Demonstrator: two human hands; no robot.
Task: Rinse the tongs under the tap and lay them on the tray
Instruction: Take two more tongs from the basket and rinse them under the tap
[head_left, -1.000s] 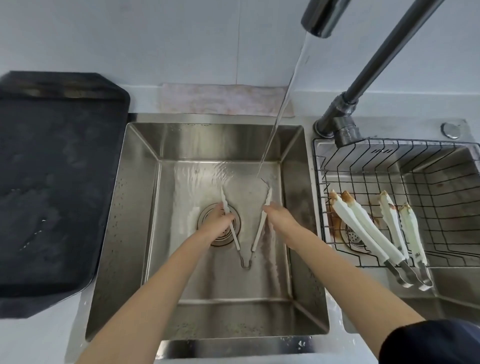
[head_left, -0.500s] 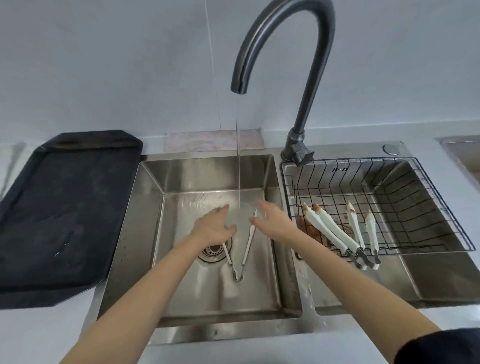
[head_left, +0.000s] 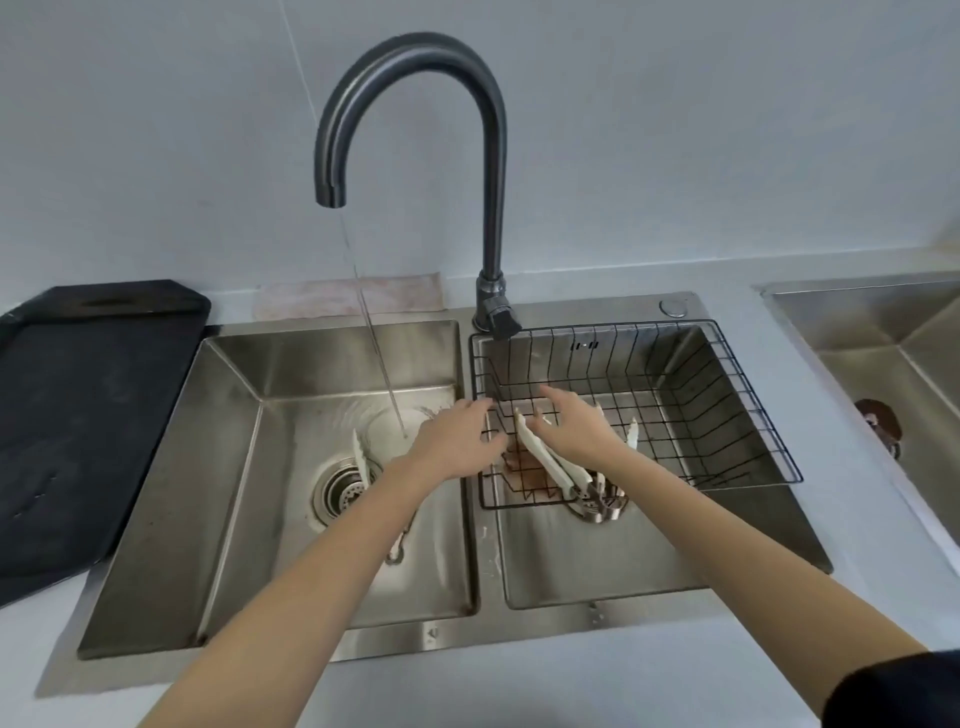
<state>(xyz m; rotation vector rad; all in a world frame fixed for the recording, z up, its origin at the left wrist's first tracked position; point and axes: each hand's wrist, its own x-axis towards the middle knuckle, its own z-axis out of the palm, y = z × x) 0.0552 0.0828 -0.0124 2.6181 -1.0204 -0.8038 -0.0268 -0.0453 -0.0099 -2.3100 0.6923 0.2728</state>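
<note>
Rinsed tongs (head_left: 363, 460) lay in the left basin, left of the wire basket (head_left: 727, 395), under the running tap (head_left: 410, 130). Left hand (head_left: 454, 441) and right hand (head_left: 576, 428) hovered at the basket's left edge, fingers open, holding nothing, over dirty tongs (head_left: 545, 460) inside the basket; the tray (head_left: 78, 415) sat far left.

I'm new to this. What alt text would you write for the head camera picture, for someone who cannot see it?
Both bare hands, the left hand and right hand, reach with open fingers toward white tongs in a black wire basket over the right sink basin. The tap runs into the left basin, where another pair of tongs lies; a black tray sits left.
</note>
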